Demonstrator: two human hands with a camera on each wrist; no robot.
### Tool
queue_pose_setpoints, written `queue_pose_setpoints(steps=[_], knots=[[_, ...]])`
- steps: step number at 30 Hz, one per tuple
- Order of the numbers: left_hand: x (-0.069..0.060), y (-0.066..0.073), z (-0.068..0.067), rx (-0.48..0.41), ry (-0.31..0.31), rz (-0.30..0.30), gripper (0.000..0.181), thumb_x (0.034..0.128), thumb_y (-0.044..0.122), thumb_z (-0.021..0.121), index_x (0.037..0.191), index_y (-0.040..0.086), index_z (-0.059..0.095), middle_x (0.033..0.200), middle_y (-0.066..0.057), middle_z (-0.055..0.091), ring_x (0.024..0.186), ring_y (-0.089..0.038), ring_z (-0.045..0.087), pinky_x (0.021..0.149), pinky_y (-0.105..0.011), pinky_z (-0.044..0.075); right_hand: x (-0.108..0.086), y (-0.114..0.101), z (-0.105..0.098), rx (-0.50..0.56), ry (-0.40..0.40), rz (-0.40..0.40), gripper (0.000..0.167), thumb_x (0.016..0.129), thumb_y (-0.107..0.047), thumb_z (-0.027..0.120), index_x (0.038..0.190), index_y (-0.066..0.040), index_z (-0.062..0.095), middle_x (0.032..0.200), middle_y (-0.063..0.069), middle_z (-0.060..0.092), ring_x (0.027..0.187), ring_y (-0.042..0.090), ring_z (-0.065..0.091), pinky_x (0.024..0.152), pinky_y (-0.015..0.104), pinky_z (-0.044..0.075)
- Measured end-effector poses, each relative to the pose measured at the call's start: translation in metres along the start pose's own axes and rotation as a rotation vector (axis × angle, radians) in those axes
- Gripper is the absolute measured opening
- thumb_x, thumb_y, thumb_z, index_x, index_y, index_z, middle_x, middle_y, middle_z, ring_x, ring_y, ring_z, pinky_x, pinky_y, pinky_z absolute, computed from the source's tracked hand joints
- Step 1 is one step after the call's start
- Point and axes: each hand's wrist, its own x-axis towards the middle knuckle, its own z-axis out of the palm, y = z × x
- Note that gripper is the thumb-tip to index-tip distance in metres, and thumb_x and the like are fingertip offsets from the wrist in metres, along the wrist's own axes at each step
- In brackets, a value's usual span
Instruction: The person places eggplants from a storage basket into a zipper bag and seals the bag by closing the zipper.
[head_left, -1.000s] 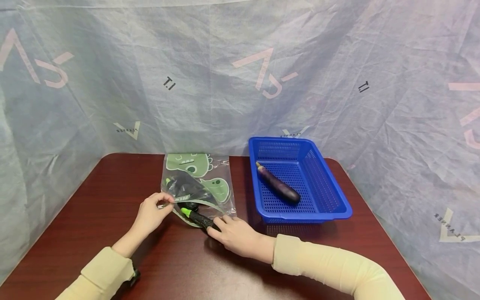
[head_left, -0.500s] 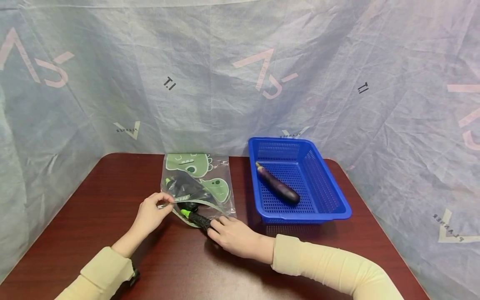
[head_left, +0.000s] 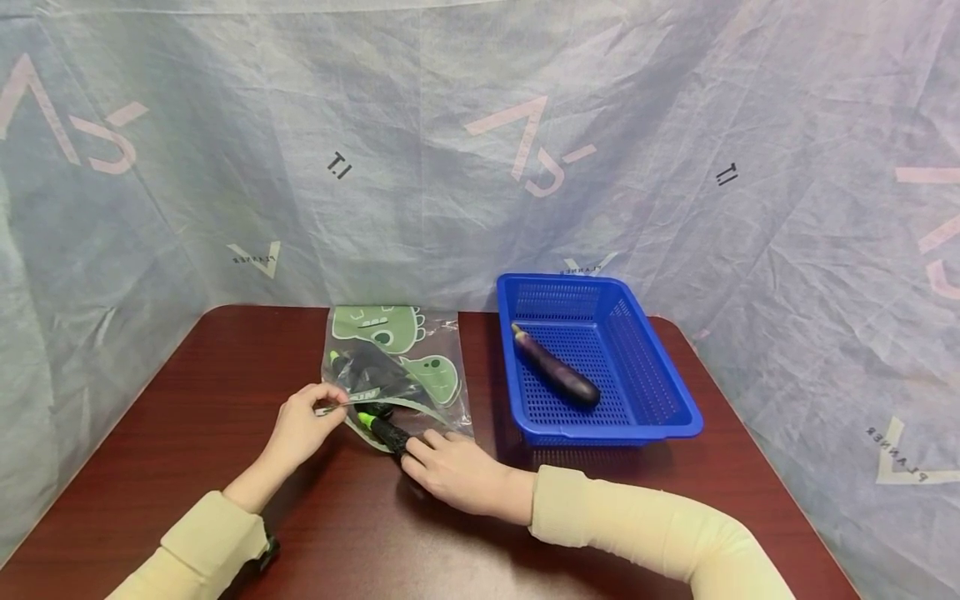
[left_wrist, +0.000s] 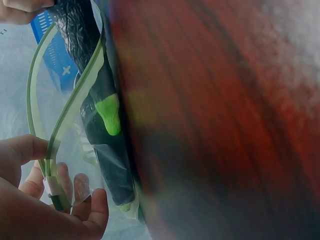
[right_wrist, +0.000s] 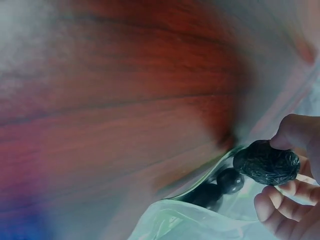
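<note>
A clear zip bag (head_left: 442,333) with green cartoon prints lies at the table's back left, its mouth toward me. My left hand (head_left: 306,425) pinches the left corner of that mouth near the white slider (left_wrist: 51,185). My right hand (head_left: 461,471) grips a dark, wrinkled cucumber (head_left: 389,434) by its near end. The cucumber's bright green tip (left_wrist: 111,115) is inside the mouth in the left wrist view. Deeper in the bag lie other dark vegetables (right_wrist: 230,180), one with a green tip; their full shapes are hidden.
To the right stands a blue perforated basket (head_left: 678,379) holding one purple eggplant (head_left: 558,372). The brown table (head_left: 360,542) runs back to a grey printed cloth (head_left: 420,150) that hangs behind it and at the sides.
My right hand has shifted a little left and away from me, and the cucumber's green tip has slid farther into the bag. My left hand has stayed at the bag's corner.
</note>
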Motion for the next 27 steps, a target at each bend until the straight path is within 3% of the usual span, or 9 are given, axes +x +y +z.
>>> queue_pose_setpoints(steps=[10,18,27], knots=[[0.001,0.002,0.000,-0.006,0.004,0.000,0.010,0.0761,0.002,0.069,0.082,0.009,0.066,0.087,-0.006,0.064,0.084,-0.025,0.061,0.077,-0.045,0.048,0.012,-0.001,-0.002,-0.054,0.031,-0.010,0.011,0.091,-0.025,0.049,0.094,-0.017,0.056,0.095,-0.004,0.053,0.080,0.014,0.051,0.056,0.023,0.039],[0.000,0.002,0.000,-0.007,0.005,0.002,0.010,0.0762,0.002,0.069,0.083,0.008,0.066,0.087,-0.006,0.063,0.083,-0.024,0.061,0.076,-0.044,0.048,0.019,-0.002,0.002,-0.047,-0.010,0.014,0.012,0.089,-0.027,0.053,0.092,-0.016,0.056,0.095,-0.004,0.053,0.079,0.014,0.051,0.055,0.024,0.040],[-0.001,0.002,0.001,0.007,0.019,0.004,0.010,0.0750,0.002,0.069,0.082,0.010,0.066,0.085,-0.004,0.063,0.082,-0.021,0.060,0.074,-0.038,0.047,0.026,-0.005,0.009,-0.045,-0.051,0.026,0.012,0.090,-0.022,0.046,0.095,-0.018,0.057,0.098,-0.004,0.053,0.081,0.014,0.052,0.058,0.024,0.042]])
